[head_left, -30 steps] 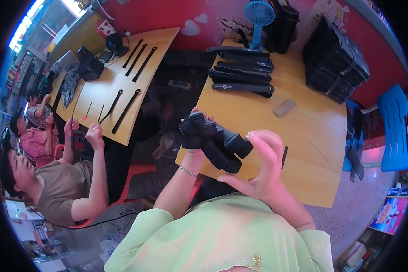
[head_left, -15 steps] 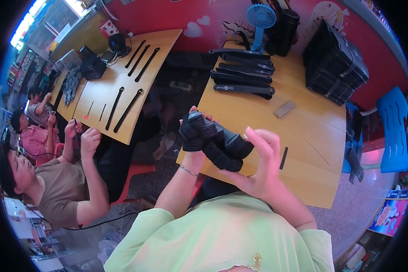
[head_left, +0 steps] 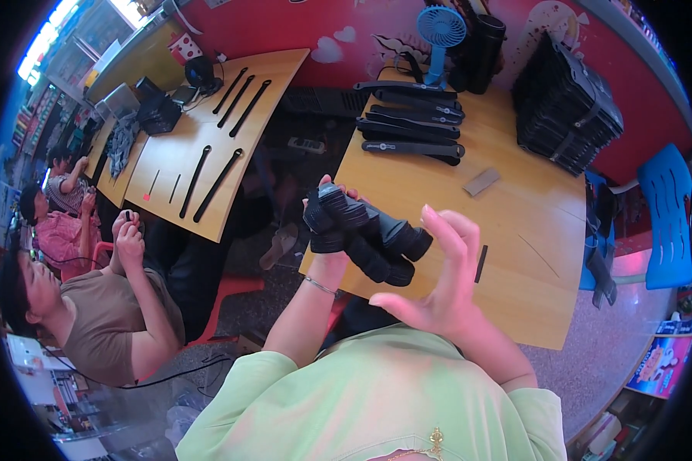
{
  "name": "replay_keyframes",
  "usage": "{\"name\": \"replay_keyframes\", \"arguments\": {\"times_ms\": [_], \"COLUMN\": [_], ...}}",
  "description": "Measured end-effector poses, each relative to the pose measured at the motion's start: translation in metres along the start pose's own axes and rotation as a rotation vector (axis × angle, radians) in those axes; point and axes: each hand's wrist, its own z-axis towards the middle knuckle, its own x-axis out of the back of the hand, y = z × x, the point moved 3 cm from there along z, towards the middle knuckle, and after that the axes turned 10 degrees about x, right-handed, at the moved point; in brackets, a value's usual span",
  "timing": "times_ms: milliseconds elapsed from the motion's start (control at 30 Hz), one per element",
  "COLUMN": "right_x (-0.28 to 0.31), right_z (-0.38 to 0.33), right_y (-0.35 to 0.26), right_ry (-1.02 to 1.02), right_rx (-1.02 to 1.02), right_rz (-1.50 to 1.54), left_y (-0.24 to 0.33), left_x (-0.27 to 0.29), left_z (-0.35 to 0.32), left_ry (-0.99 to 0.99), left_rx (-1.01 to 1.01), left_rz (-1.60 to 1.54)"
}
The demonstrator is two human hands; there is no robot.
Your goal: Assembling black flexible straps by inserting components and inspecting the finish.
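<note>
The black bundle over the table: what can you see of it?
The black bundle is several chunky pieces with ridged sides and blunt ends, looking layered or rolled, perhaps fabric. It slants down rightward above the near left part of the wood-toned table. The left grip holds it near its upper end; the open right grip, beside it, appears clear.

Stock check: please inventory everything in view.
Tables: two, tan, front and left
Rolls: several, black, held
Strip: one, black, front table
Flat piece: one, brown, front table
Strap pile: one, black, front table
Stack: one, black, far right
Fan: one, blue, far edge
Cylinder: one, black, beside fan
Long straps: five, black, left table
Chair: at least one, blue, right
Red seats: uncounted, left
People: three, varied tops, left
Clutter: uncountable, left
Shirt: one, green, below
Left hand: one, bare, holding rolls
Right hand: one, bare, near rolls
</note>
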Motion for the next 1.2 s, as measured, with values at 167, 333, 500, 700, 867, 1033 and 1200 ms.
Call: {"name": "replay_keyframes", "arguments": {"times_ms": [167,333,500,700,867,1033,1200], "right_x": [-0.002,-0.007,-0.003,-0.001,-0.002,0.000,0.004], "right_z": [0.005,0.002,0.016,0.019,0.021,0.026,0.033], "right_y": [-0.002,0.000,-0.007,-0.009,-0.009,-0.006,-0.003], "right_ry": [0.006,-0.006,-0.035,-0.153,-0.170,-0.152,-0.186], "right_rx": [0.033,0.027,-0.018,-0.145,-0.180,-0.127,-0.054], "right_rz": [-0.041,-0.045,-0.049,-0.097,-0.110,-0.149,-0.168], "left_y": [0.001,-0.004,-0.011,-0.016,-0.016,-0.016,-0.015], "left_x": [0.000,-0.005,-0.038,-0.091,-0.083,-0.075,-0.067], "left_z": [0.004,0.000,-0.016,-0.033,-0.030,-0.027,-0.028], "left_ry": [-0.116,-0.105,-0.057,-0.104,-0.099,-0.100,-0.052], "left_rx": [-0.025,-0.023,-0.021,-0.101,-0.128,-0.146,-0.129], "left_rz": [0.076,0.076,0.061,0.251,0.246,0.253,0.352]}}
